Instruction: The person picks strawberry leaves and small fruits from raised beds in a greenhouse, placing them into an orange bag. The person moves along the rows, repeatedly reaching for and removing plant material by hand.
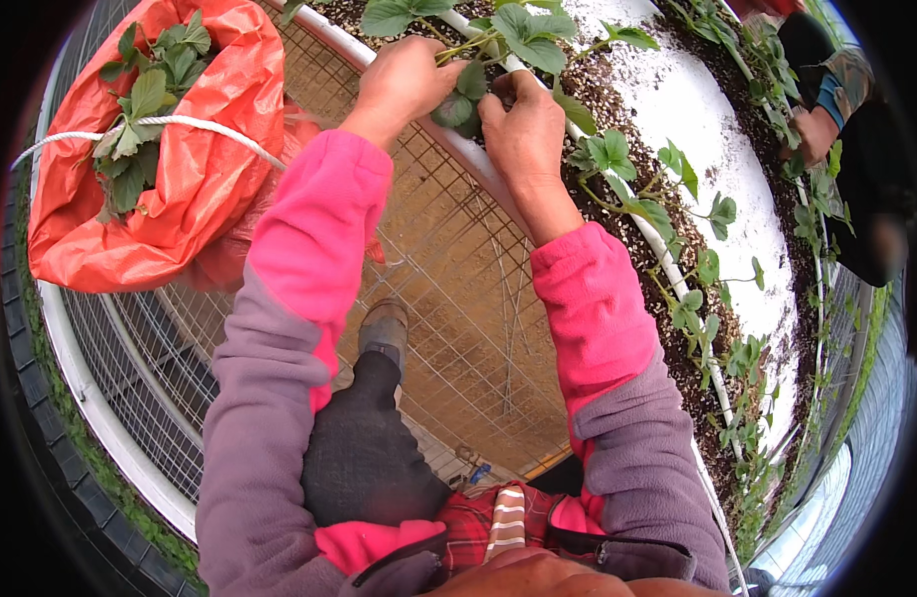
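Observation:
At the top of the head view, my left hand (407,83) is closed on the stems of a strawberry plant (529,37) at the near edge of a raised planting bed. Just to its right, my right hand (524,123) is bent beside the same plant's lower leaves; its fingertips are partly hidden, so whether they pinch anything does not show. Dark leaves (458,108) hang between the two hands. A thin white pipe (656,242) runs along the bed past the plants, over dark soil with pale grains.
An open red-orange sack (234,67) holding cut strawberry leaves (148,93) hangs at the left, crossed by a white rope (204,123). Wire mesh (458,261) lies below my arms. White material (689,112) covers the bed's middle. Another person's hand (815,134) is at the far row.

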`<act>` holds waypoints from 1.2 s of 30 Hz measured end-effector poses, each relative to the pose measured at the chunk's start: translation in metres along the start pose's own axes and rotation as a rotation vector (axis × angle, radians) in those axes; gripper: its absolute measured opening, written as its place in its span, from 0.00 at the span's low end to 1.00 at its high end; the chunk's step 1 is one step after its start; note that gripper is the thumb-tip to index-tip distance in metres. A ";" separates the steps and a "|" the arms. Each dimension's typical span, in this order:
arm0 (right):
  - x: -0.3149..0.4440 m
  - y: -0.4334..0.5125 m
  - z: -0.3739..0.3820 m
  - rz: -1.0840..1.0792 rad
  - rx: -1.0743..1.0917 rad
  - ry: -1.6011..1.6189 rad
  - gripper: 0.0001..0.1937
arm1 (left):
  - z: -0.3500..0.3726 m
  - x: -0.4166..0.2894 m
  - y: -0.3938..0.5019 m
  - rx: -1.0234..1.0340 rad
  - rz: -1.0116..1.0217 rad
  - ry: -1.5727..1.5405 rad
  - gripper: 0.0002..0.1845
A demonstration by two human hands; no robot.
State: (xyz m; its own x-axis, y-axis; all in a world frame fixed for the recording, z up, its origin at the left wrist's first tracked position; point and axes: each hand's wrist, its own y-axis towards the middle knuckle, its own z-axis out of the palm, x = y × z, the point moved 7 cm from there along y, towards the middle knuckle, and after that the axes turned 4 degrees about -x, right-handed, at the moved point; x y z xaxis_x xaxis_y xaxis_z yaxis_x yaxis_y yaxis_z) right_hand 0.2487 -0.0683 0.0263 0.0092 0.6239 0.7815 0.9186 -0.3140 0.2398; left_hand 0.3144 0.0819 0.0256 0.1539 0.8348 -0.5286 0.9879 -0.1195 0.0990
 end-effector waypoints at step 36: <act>-0.015 0.016 0.028 0.046 -0.049 -0.088 0.10 | -0.011 0.049 -0.040 0.056 -0.437 -1.098 0.10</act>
State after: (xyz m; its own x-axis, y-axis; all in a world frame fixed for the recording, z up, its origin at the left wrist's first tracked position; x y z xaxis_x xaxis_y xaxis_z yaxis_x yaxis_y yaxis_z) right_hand 0.2742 -0.0629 0.0024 0.0872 0.6677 0.7393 0.8959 -0.3770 0.2348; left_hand 0.2825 0.1330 0.0051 -0.2897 -0.0950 -0.9524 0.9562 0.0153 -0.2924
